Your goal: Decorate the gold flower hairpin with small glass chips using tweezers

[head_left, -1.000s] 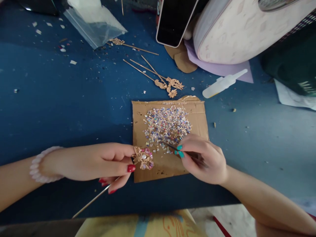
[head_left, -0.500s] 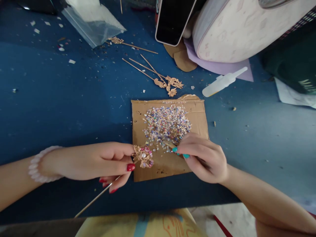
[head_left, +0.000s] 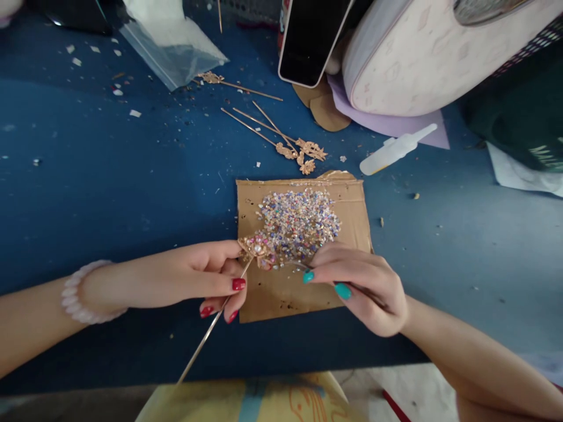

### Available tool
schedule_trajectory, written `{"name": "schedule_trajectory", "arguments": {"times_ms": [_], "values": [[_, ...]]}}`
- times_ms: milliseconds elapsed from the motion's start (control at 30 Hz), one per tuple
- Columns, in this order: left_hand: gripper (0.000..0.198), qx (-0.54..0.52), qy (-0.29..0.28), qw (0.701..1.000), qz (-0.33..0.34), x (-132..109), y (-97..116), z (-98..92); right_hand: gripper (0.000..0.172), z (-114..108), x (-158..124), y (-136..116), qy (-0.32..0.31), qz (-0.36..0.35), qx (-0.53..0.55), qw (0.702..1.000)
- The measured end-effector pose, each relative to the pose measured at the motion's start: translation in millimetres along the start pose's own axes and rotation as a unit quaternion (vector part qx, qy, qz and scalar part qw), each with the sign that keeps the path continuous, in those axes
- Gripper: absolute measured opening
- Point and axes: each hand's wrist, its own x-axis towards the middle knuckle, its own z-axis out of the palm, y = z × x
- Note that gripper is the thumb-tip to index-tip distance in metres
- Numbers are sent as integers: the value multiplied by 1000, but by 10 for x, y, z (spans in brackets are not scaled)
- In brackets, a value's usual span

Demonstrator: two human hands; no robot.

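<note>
My left hand (head_left: 193,275) is closed on a gold hairpin (head_left: 258,251), its flower head set with pink stones and a pearl. The hairpin's long stem slants down past my fingers over the table's front edge. In my right hand (head_left: 360,287) a thin pair of tweezers (head_left: 295,263) is pinched, the tips close to the hairpin's head. Whether the tips grip a stone is too small to tell. Both hands are over a cardboard piece (head_left: 303,299) bearing a heap of tiny multicoloured rhinestones (head_left: 299,220).
Several plain gold hairpins (head_left: 303,149) lie beyond the cardboard. Farther back are a plastic bag (head_left: 176,50), a phone (head_left: 312,41) and a pale rounded case (head_left: 404,58). A small white squeeze bottle (head_left: 396,152) lies at the right on the blue table (head_left: 109,193).
My left hand has moved up and slightly right, turning the hairpin so its stem crosses in front of the fingers. The tweezers have shifted slightly down and left, closer to the hairpin's head.
</note>
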Motion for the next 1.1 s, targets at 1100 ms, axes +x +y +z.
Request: {"name": "schedule_trajectory", "arguments": {"times_ms": [1100], "values": [[39,135,154,978,39,42,-46,279,21,315,80,-99,-89,-23,-1,996]]}}
